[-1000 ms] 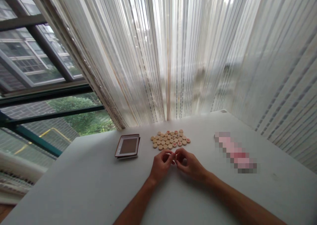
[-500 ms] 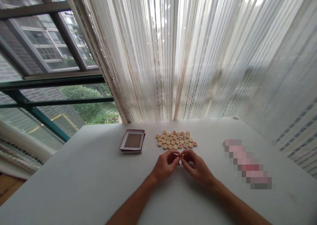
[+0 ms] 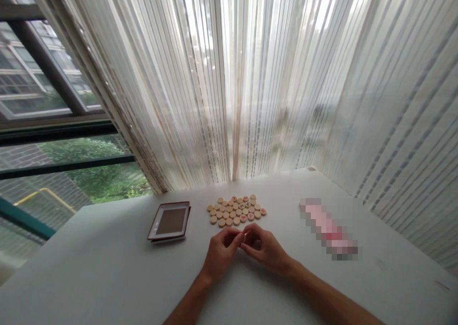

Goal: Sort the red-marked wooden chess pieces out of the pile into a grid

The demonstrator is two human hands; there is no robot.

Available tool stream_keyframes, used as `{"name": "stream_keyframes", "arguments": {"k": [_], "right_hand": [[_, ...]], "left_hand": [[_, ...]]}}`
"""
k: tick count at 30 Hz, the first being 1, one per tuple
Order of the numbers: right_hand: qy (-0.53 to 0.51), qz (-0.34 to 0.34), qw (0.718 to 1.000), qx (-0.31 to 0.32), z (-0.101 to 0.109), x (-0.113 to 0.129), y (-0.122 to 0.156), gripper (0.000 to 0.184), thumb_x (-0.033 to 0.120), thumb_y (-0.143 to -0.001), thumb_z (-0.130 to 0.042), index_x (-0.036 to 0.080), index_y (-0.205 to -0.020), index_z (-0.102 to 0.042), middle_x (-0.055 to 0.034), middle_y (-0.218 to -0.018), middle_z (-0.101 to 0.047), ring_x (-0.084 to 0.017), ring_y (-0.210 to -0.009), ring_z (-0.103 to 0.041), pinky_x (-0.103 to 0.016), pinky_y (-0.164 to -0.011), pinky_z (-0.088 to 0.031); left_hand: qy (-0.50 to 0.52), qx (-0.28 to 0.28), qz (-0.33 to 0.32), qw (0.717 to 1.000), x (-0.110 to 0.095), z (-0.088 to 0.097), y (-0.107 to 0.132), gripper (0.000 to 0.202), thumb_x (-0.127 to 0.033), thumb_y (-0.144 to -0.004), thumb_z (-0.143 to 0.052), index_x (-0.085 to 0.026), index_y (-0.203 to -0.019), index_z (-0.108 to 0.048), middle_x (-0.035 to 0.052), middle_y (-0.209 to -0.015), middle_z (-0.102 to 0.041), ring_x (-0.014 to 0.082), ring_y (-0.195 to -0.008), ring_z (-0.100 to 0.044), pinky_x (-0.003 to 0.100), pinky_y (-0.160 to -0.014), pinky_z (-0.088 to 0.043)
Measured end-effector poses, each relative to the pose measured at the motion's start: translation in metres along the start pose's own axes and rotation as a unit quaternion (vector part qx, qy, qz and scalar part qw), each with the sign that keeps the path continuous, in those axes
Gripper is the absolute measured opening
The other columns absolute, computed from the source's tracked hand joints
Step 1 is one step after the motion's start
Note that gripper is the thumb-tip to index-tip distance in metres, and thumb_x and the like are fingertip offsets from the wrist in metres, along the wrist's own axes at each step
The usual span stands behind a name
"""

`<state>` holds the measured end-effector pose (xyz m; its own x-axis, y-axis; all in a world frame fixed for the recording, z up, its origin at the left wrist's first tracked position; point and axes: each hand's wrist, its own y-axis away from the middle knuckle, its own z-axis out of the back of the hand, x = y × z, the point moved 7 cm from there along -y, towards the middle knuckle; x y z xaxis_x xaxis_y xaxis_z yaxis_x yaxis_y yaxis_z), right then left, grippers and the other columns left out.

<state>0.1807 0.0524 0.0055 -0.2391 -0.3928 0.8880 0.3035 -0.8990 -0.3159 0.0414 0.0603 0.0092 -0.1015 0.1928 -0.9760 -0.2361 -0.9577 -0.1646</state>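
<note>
My left hand point(image 3: 219, 253) and my right hand point(image 3: 266, 249) meet just above the white table, with thumbs and fingertips pinched together. Between the fingertips is a Chinese chess piece, now almost wholly hidden by the fingers. Right beyond my knuckles, a loose patch of round wooden Chinese chess pieces point(image 3: 232, 214) lies flat in uneven rows. Most show plain tops; several carry red or dark characters, mainly along the right side.
To the left of the pieces sits a flat rectangular case point(image 3: 171, 221) with a brown panel and pale border. A pink, pixelated item point(image 3: 324, 224) lies on the right of the white table point(image 3: 118, 277). Striped string curtains point(image 3: 229, 86) hang behind, beside a window at left.
The view has turned right, so everything sits further left in it. Both hands stay pinched together; the red-marked piece that showed between the fingertips is now covered by them.
</note>
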Motion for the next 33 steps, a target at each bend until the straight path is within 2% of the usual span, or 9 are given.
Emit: {"name": "stream_keyframes", "arguments": {"k": [4, 11, 17, 22, 28, 33], "right_hand": [[-0.008, -0.012, 1.000, -0.005, 0.002, -0.002, 0.000, 0.021, 0.035, -0.087, -0.066, 0.021, -0.099, -0.057, -0.0001, -0.077, -0.067, -0.015, -0.069, -0.065, -0.025, -0.063, -0.053], [-0.046, -0.003, 0.999, 0.000, 0.005, 0.005, 0.000, 0.020, 0.038, -0.093, -0.059, 0.021, -0.104, -0.055, -0.0033, -0.085, -0.070, -0.018, -0.076, -0.067, -0.029, -0.070, -0.054], [-0.050, -0.008, 0.999, 0.005, 0.006, 0.008, 0.000, 0.021, 0.041, -0.095, -0.055, 0.021, -0.100, -0.057, -0.0027, -0.081, -0.069, -0.018, -0.074, -0.067, -0.028, -0.069, -0.053], [-0.054, -0.008, 0.998, 0.009, 0.005, 0.008, 0.000, 0.018, 0.038, -0.098, -0.050, 0.020, -0.099, -0.057, -0.0013, -0.077, -0.066, -0.016, -0.072, -0.065, -0.026, -0.066, -0.051], [-0.024, 0.003, 1.000, 0.007, 0.001, 0.001, 0.000, 0.017, 0.030, -0.089, -0.062, 0.020, -0.101, -0.056, -0.0006, -0.077, -0.067, -0.015, -0.068, -0.063, -0.026, -0.063, -0.050], [-0.009, -0.013, 1.000, 0.008, 0.001, -0.003, 0.001, 0.015, 0.029, -0.088, -0.062, 0.021, -0.099, -0.056, 0.0002, -0.075, -0.066, -0.014, -0.064, -0.060, -0.024, -0.058, -0.048]], "left_hand": [[0.015, 0.007, 0.009, 1.000, 0.004, -0.001, -0.001, 0.031, -0.044, -0.087, -0.065, -0.015, -0.096, -0.071, 0.0079, -0.088, -0.075, 0.0216, -0.081, -0.071, 0.031, -0.076, -0.057], [0.005, 0.024, -0.013, 1.000, 0.000, -0.002, 0.001, 0.033, -0.040, -0.088, -0.065, -0.015, -0.108, -0.069, 0.0108, -0.099, -0.074, 0.0196, -0.079, -0.070, 0.031, -0.075, -0.056], [-0.019, 0.009, -0.016, 1.000, -0.001, -0.001, 0.002, 0.028, -0.039, -0.084, -0.069, -0.015, -0.100, -0.068, 0.0083, -0.093, -0.073, 0.0188, -0.081, -0.069, 0.028, -0.074, -0.055], [-0.007, 0.000, -0.010, 1.000, 0.003, -0.001, 0.001, 0.028, -0.040, -0.083, -0.070, -0.015, -0.095, -0.067, 0.0065, -0.086, -0.072, 0.0186, -0.077, -0.069, 0.028, -0.072, -0.055], [0.018, -0.010, 0.003, 1.000, 0.007, -0.001, -0.001, 0.031, -0.043, -0.084, -0.069, -0.014, -0.095, -0.069, 0.0082, -0.088, -0.074, 0.0209, -0.079, -0.071, 0.031, -0.075, -0.057], [0.029, 0.006, 0.004, 1.000, 0.009, -0.001, -0.001, 0.030, -0.041, -0.086, -0.066, -0.014, -0.097, -0.071, 0.0082, -0.087, -0.075, 0.0206, -0.078, -0.071, 0.030, -0.074, -0.057]]}}
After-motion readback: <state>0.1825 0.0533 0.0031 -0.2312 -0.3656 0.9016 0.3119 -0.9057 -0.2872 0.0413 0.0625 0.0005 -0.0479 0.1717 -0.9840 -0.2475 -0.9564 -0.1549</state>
